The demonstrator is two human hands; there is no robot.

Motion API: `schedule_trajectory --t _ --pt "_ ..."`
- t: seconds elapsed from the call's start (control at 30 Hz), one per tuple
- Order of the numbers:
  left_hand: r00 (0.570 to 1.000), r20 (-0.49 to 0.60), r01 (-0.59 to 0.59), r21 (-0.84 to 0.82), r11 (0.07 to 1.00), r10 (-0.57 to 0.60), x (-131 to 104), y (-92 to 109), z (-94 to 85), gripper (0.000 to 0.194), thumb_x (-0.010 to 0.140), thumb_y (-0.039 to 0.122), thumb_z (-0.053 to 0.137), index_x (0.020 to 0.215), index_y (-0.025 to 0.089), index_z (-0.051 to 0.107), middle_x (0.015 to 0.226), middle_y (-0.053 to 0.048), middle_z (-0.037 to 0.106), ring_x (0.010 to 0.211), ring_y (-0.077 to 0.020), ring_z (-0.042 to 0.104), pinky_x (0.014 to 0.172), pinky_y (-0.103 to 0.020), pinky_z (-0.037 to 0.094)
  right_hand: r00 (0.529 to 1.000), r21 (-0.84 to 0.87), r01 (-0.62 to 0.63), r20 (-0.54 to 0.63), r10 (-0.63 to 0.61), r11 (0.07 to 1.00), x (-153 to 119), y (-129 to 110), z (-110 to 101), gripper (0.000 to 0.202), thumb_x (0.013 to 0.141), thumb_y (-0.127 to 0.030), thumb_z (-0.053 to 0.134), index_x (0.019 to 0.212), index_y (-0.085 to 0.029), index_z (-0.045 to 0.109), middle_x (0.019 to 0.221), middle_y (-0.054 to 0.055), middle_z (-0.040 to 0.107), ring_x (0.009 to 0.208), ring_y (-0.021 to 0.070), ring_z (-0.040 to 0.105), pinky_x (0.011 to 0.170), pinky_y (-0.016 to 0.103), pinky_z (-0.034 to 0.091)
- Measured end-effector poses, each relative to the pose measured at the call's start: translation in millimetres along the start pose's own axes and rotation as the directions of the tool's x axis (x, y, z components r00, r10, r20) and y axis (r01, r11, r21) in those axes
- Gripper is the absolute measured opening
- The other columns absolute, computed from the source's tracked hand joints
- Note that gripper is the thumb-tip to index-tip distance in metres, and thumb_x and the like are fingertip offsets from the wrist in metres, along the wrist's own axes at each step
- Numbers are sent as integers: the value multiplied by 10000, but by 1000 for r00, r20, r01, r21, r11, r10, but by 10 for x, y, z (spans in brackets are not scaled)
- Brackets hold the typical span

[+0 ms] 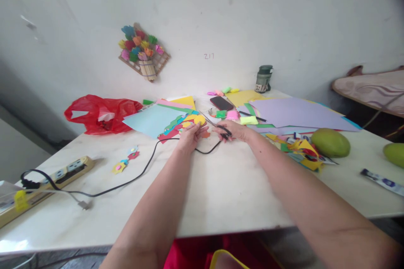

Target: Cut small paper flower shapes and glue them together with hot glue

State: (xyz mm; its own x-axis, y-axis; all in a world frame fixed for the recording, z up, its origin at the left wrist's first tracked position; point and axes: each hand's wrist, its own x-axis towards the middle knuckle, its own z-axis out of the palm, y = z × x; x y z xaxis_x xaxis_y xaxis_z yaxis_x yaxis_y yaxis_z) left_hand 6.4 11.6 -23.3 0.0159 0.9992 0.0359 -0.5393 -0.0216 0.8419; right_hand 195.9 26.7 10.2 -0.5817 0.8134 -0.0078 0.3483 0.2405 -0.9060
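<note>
My right hand (235,130) is closed around the black handles of a pair of scissors (207,116), whose blades point up and left. Close beside it, my left hand (190,138) pinches a yellow paper piece (199,120) near the blades. Cut paper shapes in red, green, blue and yellow lie in a heap just beyond my left fingers, partly covered by them. A black cable (142,173) runs across the table under my hands. Soft packets in green, pink (232,114) and yellow lie past the right hand.
A power strip (71,170), small paper flowers (119,167) and a red plastic bag (91,111) are on the left. Coloured sheets (303,112), a phone (221,103), paper scraps (304,151), a green mango (330,142) and a tube (381,181) lie rightward. A bottle (264,79) stands at the back.
</note>
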Motion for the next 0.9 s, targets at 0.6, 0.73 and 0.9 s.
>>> schedule_trajectory --t 0.6,0.73,0.9 --pt "999 -52 -5 -19 1000 4 6 18 17 180 651 111 675 728 145 517 750 -65 687 703 -197 691 730 -328 550 998 -63 15 -60 -18 998 22 -26 81 372 747 -510 630 687 -157 530 531 10 597 413 94 560 312 162 311" --pt "998 -57 12 -8 1000 -12 10 22 19 136 638 118 657 706 130 540 708 -63 666 634 -175 666 689 -321 542 997 -48 6 -71 -10 999 -1 -57 76 360 750 -492 633 685 -155 523 525 2 585 390 78 534 311 156 290" --pt "998 -55 -4 13 1000 5 26 16 2 78 639 140 653 674 96 598 597 -33 610 558 -121 602 567 -241 497 994 -4 6 -113 -6 1000 7 -49 60 298 732 -413 674 710 -143 550 553 7 596 372 69 515 308 160 258"
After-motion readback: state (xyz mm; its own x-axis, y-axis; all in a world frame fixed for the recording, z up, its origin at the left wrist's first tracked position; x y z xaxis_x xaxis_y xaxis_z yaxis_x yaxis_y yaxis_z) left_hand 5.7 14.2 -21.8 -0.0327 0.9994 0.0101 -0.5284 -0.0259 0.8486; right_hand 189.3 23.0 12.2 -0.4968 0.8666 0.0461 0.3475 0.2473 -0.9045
